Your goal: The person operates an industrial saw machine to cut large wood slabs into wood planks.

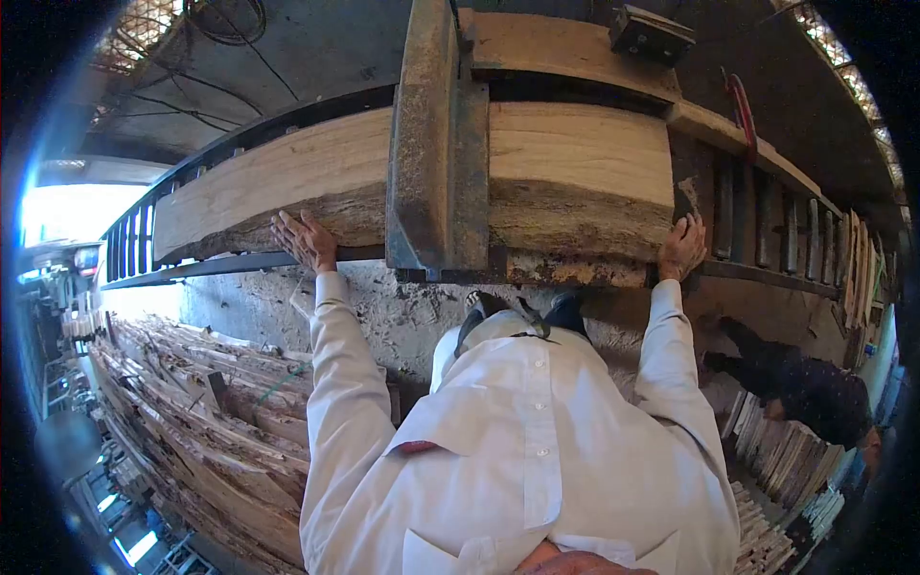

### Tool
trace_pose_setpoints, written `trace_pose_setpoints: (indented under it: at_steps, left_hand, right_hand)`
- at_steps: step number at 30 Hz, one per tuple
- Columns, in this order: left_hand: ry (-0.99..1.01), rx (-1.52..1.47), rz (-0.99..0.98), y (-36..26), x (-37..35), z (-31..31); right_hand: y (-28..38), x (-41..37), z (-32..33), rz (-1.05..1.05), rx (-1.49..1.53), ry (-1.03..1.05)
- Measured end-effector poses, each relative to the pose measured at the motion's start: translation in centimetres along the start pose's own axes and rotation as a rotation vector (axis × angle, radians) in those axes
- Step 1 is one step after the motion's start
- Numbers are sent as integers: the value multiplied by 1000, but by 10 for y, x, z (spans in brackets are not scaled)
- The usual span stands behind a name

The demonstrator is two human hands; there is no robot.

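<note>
A long, thick wooden slab with a pale sawn face and a rough bark edge lies across a roller bed, under a rusty metal machine frame that hides its middle. My left hand rests on the bark side, left of the frame, its fingers spread. At the slab's right end, my right hand touches the corner with its fingers slightly bent and not wrapped around anything.
Metal rollers extend to the right, near a red curved handle. Long wood offcuts are heaped at lower left. Another person in dark clothes bends near stacked boards on the right.
</note>
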State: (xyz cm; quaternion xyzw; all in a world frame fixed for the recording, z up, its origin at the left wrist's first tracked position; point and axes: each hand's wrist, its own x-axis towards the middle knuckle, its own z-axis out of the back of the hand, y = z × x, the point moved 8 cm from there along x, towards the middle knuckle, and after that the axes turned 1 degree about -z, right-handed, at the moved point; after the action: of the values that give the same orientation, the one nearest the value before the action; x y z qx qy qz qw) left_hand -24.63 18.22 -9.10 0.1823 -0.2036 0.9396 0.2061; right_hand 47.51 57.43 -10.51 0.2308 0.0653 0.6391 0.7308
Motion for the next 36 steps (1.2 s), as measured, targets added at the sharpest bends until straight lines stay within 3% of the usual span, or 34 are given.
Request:
trace_pose_setpoints:
  at_steps: [14, 16, 18, 20, 23, 27, 30, 32, 34, 36]
  left_hand:
    - [-47, -3, -43, 11, 0, -12]
    - [-47, 282, -177, 29, 5, -35]
    - [-63, 296, -186, 14, -5, -24]
    - [-87, 28, -58, 2, -1, -1]
    - [-70, 27, -49, 12, 4, -12]
    - [-54, -37, -36, 1, -1, -1]
    - [-37, -21, -17, -2, -3, 1]
    - [-42, -42, -3, -3, -2, 3]
    - [-61, 23, -62, 12, 1, -12]
    - [-66, 29, -70, 15, 2, -13]
  right_hand:
    - [-3, 9, -2, 56, 2, 7]
    - [12, 1, 14, 93, -51, -117]
    - [9, -2, 15, 105, -13, -149]
    - [-2, -3, 16, 89, 113, -126]
    - [-17, -7, 23, -23, 475, -30]
    - [-18, -59, 65, -171, 665, -7]
    - [-30, -112, 39, -285, 919, 199]
    - [2, -153, 13, -645, 1268, 681]
    - [36, -178, -9, -800, 1443, 959]
    - [56, -192, -43, -851, 1620, 1064]
